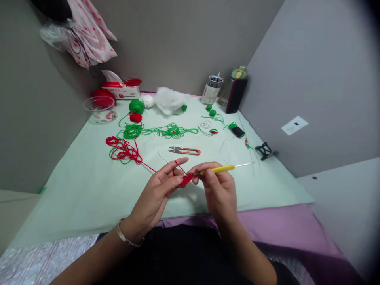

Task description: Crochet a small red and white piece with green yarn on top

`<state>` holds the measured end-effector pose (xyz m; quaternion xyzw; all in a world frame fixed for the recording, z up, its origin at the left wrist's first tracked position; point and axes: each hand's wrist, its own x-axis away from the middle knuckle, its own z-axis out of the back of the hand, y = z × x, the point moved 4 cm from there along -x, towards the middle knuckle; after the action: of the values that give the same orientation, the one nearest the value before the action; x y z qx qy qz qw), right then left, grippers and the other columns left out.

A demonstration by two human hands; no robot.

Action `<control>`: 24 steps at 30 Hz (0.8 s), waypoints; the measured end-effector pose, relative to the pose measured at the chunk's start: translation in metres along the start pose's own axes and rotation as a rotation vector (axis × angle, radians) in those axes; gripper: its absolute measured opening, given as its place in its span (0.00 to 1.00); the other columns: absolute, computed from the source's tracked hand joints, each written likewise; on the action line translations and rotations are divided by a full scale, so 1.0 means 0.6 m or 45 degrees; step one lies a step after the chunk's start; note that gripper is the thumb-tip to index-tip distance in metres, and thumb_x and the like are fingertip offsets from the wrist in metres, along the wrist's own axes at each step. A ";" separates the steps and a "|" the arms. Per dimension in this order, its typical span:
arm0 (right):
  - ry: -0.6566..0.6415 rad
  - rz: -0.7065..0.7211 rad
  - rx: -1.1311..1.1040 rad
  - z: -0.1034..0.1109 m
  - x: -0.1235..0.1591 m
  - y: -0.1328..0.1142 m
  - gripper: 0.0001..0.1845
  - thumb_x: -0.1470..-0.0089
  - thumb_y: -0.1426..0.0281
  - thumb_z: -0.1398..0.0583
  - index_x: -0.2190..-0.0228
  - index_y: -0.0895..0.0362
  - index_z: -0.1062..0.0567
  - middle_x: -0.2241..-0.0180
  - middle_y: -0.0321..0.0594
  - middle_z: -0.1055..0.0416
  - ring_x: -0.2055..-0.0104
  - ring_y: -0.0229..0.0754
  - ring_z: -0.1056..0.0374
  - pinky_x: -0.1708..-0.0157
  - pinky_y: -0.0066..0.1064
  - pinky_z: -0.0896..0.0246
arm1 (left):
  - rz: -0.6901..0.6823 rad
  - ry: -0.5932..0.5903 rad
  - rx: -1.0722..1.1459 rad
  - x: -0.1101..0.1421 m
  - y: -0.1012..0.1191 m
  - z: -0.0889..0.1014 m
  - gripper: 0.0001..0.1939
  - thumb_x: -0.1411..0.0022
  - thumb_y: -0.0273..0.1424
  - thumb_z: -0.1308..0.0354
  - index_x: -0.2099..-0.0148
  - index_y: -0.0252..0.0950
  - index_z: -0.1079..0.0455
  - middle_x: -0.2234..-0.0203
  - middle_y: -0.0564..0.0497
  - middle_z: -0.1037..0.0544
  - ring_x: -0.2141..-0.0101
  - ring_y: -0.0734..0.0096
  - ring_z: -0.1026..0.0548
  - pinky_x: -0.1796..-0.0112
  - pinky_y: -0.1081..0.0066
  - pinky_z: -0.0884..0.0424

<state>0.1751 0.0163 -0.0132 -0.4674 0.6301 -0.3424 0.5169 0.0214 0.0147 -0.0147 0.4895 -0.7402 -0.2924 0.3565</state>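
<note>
Between thumb and fingers my left hand (pixel 162 184) pinches a small red crochet piece (pixel 187 180), with red yarn (pixel 148 167) running over its fingers from a loose tangle on the table. Closed around a yellow-handled crochet hook (pixel 221 169), my right hand (pixel 218 186) holds it level; one metal end points right, the other meets the red piece. How the hook's tip sits in the stitches is too small to tell. Just beyond both hands lie orange-handled thread snips (pixel 184 151).
Green yarn (pixel 166 130) lies tangled across the middle, with green and red balls (pixel 136 106) behind. White stuffing (pixel 170 101), a clear tub (pixel 101 113), a tissue box (pixel 124 91), a pen can (pixel 212 90), a bottle (pixel 227 91) and a phone (pixel 236 96) line the back. A black clip (pixel 266 151) sits right.
</note>
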 end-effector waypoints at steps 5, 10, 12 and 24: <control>-0.010 0.160 0.282 -0.003 0.009 -0.016 0.11 0.28 0.69 0.42 0.58 0.52 0.19 0.63 0.39 0.18 0.66 0.38 0.24 0.62 0.32 0.25 | -0.073 0.048 -0.080 0.002 0.006 0.007 0.19 0.39 0.31 0.29 0.45 0.41 0.17 0.70 0.54 0.24 0.64 0.72 0.26 0.53 0.71 0.32; -0.117 0.741 0.889 -0.025 0.030 -0.038 0.16 0.32 0.79 0.42 0.48 0.52 0.21 0.58 0.44 0.18 0.57 0.43 0.22 0.58 0.36 0.23 | -0.147 0.061 -0.123 0.004 0.002 0.003 0.22 0.40 0.31 0.26 0.44 0.41 0.19 0.68 0.55 0.22 0.63 0.74 0.25 0.55 0.74 0.30; -0.104 0.897 1.079 -0.030 0.037 -0.036 0.20 0.35 0.79 0.38 0.46 0.51 0.21 0.54 0.47 0.19 0.53 0.46 0.21 0.58 0.38 0.22 | -0.097 0.041 -0.049 0.004 -0.002 -0.001 0.24 0.42 0.31 0.24 0.43 0.40 0.19 0.67 0.54 0.21 0.63 0.74 0.24 0.56 0.75 0.29; 0.046 0.247 0.190 -0.012 0.006 -0.021 0.10 0.31 0.70 0.39 0.59 0.50 0.16 0.62 0.39 0.19 0.63 0.41 0.25 0.63 0.35 0.28 | -0.019 0.016 0.047 0.003 0.003 -0.004 0.21 0.42 0.29 0.26 0.46 0.38 0.17 0.66 0.51 0.19 0.63 0.72 0.23 0.55 0.73 0.26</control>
<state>0.1709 0.0083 -0.0014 -0.3582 0.6543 -0.3450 0.5697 0.0223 0.0136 -0.0117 0.5031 -0.7397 -0.2782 0.3497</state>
